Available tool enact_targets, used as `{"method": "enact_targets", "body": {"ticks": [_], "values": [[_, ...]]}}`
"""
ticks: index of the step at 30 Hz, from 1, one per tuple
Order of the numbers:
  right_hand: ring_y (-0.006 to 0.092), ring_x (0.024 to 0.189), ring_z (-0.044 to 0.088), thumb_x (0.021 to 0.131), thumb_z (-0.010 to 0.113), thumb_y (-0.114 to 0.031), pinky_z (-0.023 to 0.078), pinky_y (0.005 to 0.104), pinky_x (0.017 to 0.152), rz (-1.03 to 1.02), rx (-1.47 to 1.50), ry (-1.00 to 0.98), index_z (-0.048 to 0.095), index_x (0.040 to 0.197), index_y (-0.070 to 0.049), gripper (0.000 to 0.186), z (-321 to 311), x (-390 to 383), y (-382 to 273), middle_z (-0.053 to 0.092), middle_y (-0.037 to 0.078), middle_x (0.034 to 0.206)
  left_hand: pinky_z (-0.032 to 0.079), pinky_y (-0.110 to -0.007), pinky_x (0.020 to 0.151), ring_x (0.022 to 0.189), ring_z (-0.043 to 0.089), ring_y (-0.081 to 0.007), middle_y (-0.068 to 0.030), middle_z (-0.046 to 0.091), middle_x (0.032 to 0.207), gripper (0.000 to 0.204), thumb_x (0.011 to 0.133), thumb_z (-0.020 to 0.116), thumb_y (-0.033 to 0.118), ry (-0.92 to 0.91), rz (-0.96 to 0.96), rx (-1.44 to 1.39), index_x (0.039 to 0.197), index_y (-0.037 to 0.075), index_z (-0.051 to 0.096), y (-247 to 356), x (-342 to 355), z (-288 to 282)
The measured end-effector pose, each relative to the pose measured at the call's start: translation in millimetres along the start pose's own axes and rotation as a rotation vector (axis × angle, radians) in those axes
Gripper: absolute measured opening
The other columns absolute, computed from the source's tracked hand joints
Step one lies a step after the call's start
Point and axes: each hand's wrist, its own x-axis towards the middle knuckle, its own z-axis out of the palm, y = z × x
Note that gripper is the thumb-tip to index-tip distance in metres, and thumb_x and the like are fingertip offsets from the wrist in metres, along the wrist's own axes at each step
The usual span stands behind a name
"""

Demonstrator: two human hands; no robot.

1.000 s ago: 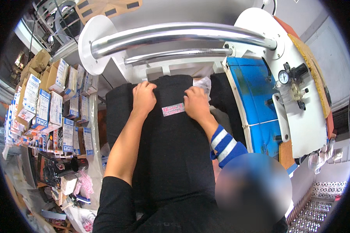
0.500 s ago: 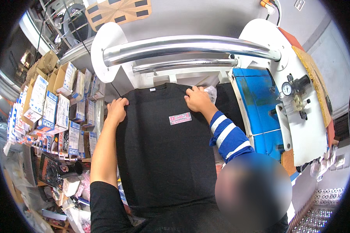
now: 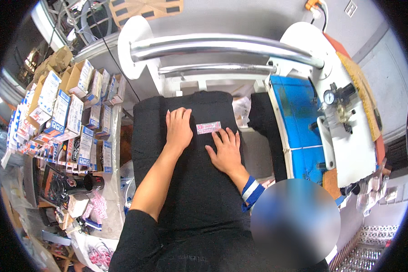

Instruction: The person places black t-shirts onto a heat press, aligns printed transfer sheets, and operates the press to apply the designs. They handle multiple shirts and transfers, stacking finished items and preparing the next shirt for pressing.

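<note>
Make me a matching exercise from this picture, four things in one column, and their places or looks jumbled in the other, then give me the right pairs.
Things:
1. Left hand
2. Round gauge
3. Printed label
4. Cardboard boxes

Places or looks:
A. To the right of the blue pad
B. Small rectangle with pink lettering
C. Piled up at the left side of the view
D. Palm down on the black garment

Right pairs: 1-D, 2-A, 3-B, 4-C.
</note>
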Motion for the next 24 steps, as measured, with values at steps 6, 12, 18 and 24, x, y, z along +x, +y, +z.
{"method": "enact_targets", "body": {"ticks": [6,12,18,24], "values": [[0.0393,0.137,0.042,0.094,0.063,-0.045,0.023,0.0642,0.117,-0.029,0.004,0.057,0.06,0.137,-0.013,0.054,6.4,-1.3,7.6,0.053,0.015,0.14,0.046,-0.05,0.093,0.114,0.059,-0.0327,-0.0094,0.065,0.116,0.024,0.089,0.058,0.006,-0.241,-0.062,0.051,0.109,0.015,0.068,-29.7,61.7,35.3],[0.0386,0.136,0.042,0.091,0.068,-0.037,0.027,0.0601,0.117,0.008,0.078,0.084,0.062,0.13,-0.004,0.052,1.1,3.0,11.0,0.052,0.017,0.141,0.041,-0.054,0.105,0.128,0.054,-0.0355,-0.0099,0.061,0.129,0.029,0.09,0.061,0.007,-0.575,-0.164,0.179,0.117,0.019,0.065,-33.9,85.7,25.0],[0.0394,0.138,0.041,0.092,0.066,-0.039,0.023,0.0623,0.118,0.035,0.022,0.043,0.061,0.133,-0.004,0.054,8.3,-0.9,5.5,0.053,0.019,0.141,0.04,-0.053,0.1,0.116,0.057,-0.0342,-0.0098,0.061,0.115,0.023,0.082,0.064,0.005,-0.004,0.025,-0.156,0.105,0.011,0.067,0.7,20.2,10.8],[0.0396,0.139,0.041,0.092,0.065,-0.04,0.024,0.06,0.119,0.058,-0.006,0.049,0.061,0.134,-0.005,0.054,6.0,-1.6,1.2,0.052,0.02,0.142,0.017,-0.066,0.119,0.138,0.04,-0.038,-0.0181,0.051,0.142,0.044,0.095,0.063,0.036,-0.125,-0.073,0.068,0.132,0.013,0.065,41.7,-73.4,-15.7]]}}
